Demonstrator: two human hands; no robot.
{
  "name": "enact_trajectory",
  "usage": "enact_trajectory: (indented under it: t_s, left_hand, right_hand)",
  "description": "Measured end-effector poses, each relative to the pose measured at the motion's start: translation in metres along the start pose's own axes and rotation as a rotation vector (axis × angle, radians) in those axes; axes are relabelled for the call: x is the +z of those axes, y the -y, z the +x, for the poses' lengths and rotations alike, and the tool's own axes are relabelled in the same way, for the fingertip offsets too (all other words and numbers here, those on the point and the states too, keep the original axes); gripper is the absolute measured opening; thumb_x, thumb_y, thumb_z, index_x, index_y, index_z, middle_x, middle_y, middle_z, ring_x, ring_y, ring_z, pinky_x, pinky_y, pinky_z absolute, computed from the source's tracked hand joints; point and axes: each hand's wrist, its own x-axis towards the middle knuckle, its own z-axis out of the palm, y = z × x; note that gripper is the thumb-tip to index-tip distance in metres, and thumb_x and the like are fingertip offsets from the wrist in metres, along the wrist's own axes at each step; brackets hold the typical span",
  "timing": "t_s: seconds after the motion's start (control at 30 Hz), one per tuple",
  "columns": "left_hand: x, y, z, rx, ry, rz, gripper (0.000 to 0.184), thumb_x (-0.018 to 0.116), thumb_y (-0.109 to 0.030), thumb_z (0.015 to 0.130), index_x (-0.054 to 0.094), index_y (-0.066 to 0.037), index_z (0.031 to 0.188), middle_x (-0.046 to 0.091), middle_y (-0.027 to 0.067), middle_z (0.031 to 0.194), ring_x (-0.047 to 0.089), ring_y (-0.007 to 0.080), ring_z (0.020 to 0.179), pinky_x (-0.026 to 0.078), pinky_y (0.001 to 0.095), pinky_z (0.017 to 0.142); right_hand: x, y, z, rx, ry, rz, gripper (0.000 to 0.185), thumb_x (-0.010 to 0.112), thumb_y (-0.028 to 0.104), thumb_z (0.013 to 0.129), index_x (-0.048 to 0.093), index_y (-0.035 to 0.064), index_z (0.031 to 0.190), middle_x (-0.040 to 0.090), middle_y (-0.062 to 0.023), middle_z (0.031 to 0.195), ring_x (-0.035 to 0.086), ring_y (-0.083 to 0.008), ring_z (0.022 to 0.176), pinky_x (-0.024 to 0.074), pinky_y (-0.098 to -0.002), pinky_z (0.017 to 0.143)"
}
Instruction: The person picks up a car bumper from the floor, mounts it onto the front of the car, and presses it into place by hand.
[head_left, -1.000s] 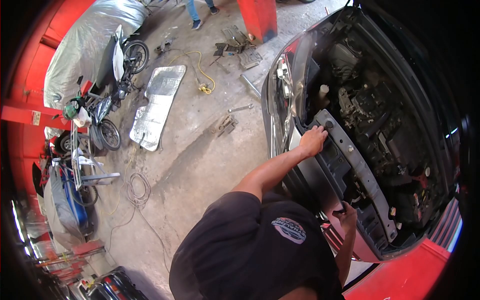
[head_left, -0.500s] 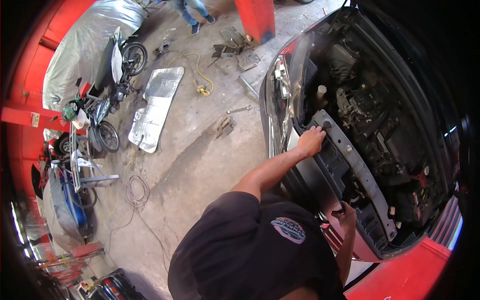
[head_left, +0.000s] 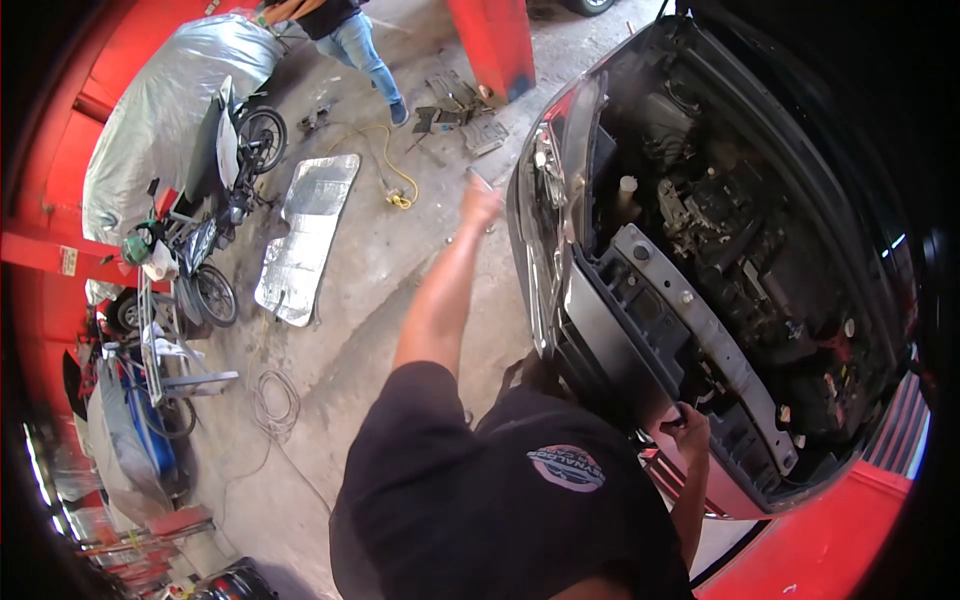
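Note:
My left hand (head_left: 481, 206) is off the car, at the end of an outstretched arm above the concrete floor. Motion smears its fingers, and I cannot make out whether it holds anything. A metal bar lies on the floor right by it, partly hidden. My right hand (head_left: 686, 436) is curled over the upper edge of the front bumper cover (head_left: 622, 345), gripping it near the grille. Behind that edge runs a grey metal crossmember (head_left: 700, 325). Beyond it the engine (head_left: 720, 215) sits under the raised hood.
A silver sunshade (head_left: 308, 240) lies on the floor near a yellow cord (head_left: 402, 200). Metal parts (head_left: 460, 110) are scattered by a red pillar (head_left: 495, 45). Another person (head_left: 355, 50) stands near a covered vehicle (head_left: 150, 130). Motorcycles (head_left: 215, 250) and a coiled hose (head_left: 275, 405) are at left.
My left hand has left the crossmember and swung left over the floor. My right hand keeps its hold on the bumper cover. The other person shows more fully, and the view has shifted slightly.

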Motion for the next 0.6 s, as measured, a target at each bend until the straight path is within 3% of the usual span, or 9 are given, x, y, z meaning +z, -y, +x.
enact_trajectory:
  t_s: [0.07, 0.1, 0.23, 0.43, 0.53, 0.6]
  left_hand:
    - [-0.029, 0.036, 0.035, -0.158, 0.077, -0.046, 0.072, 0.069, -0.025, 0.083, 0.038, 0.006, 0.140, 0.068, 0.0236, 0.093, 0.068, 0.0305, 0.071, 0.056, 0.0432, 0.061]
    - [-0.058, 0.024, 0.025, -0.264, 0.092, -0.096, 0.083, 0.073, -0.023, 0.084, 0.028, 0.006, 0.147, 0.068, 0.0176, 0.078, 0.065, 0.0238, 0.050, 0.054, 0.0399, 0.044]
    - [-0.096, 0.025, 0.025, -0.332, 0.079, -0.037, 0.087, 0.070, -0.023, 0.088, 0.018, -0.005, 0.155, 0.069, 0.0173, 0.082, 0.067, 0.0257, 0.055, 0.055, 0.0422, 0.047]
    - [-0.113, 0.015, 0.026, -0.332, 0.228, -0.024, 0.092, 0.069, -0.024, 0.091, 0.008, -0.011, 0.160, 0.070, 0.0182, 0.087, 0.068, 0.0277, 0.057, 0.057, 0.0442, 0.052]
    - [-0.112, 0.008, 0.023, -0.274, 0.200, 0.002, 0.088, 0.070, -0.024, 0.088, 0.019, -0.002, 0.156, 0.071, 0.0139, 0.080, 0.068, 0.0233, 0.055, 0.055, 0.0398, 0.047]
    - [-0.109, 0.006, 0.027, -0.272, 0.255, -0.002, 0.092, 0.069, -0.025, 0.090, 0.010, -0.009, 0.159, 0.071, 0.0168, 0.088, 0.068, 0.0264, 0.059, 0.057, 0.0426, 0.052]
  right_hand:
    - [0.000, -0.001, 0.001, -0.008, -0.006, -0.010, 0.045, 0.087, 0.011, 0.060, 0.071, 0.0052, 0.102, 0.064, -0.0100, 0.070, 0.062, -0.0207, 0.062, 0.0480, -0.0354, 0.061]
    - [-0.003, 0.001, -0.001, 0.010, 0.030, -0.004, 0.045, 0.087, 0.011, 0.060, 0.071, 0.0050, 0.101, 0.064, -0.0100, 0.070, 0.062, -0.0205, 0.062, 0.0479, -0.0352, 0.061]
    - [-0.006, 0.010, 0.002, 0.069, 0.077, 0.057, 0.044, 0.087, 0.010, 0.060, 0.070, 0.0043, 0.101, 0.064, -0.0092, 0.069, 0.061, -0.0197, 0.061, 0.0477, -0.0348, 0.061]
    - [-0.008, 0.011, 0.003, 0.150, 0.135, 0.132, 0.040, 0.085, 0.008, 0.064, 0.070, 0.0038, 0.100, 0.063, -0.0051, 0.068, 0.058, -0.0129, 0.061, 0.0463, -0.0316, 0.060]
    - [-0.005, 0.009, 0.001, 0.136, 0.113, 0.149, 0.039, 0.084, 0.007, 0.065, 0.069, 0.0033, 0.101, 0.063, -0.0043, 0.067, 0.058, -0.0110, 0.062, 0.0461, -0.0303, 0.060]
    - [-0.005, 0.007, 0.002, 0.134, 0.117, 0.157, 0.039, 0.084, 0.007, 0.065, 0.070, 0.0033, 0.101, 0.064, -0.0047, 0.068, 0.059, -0.0117, 0.061, 0.0465, -0.0306, 0.060]
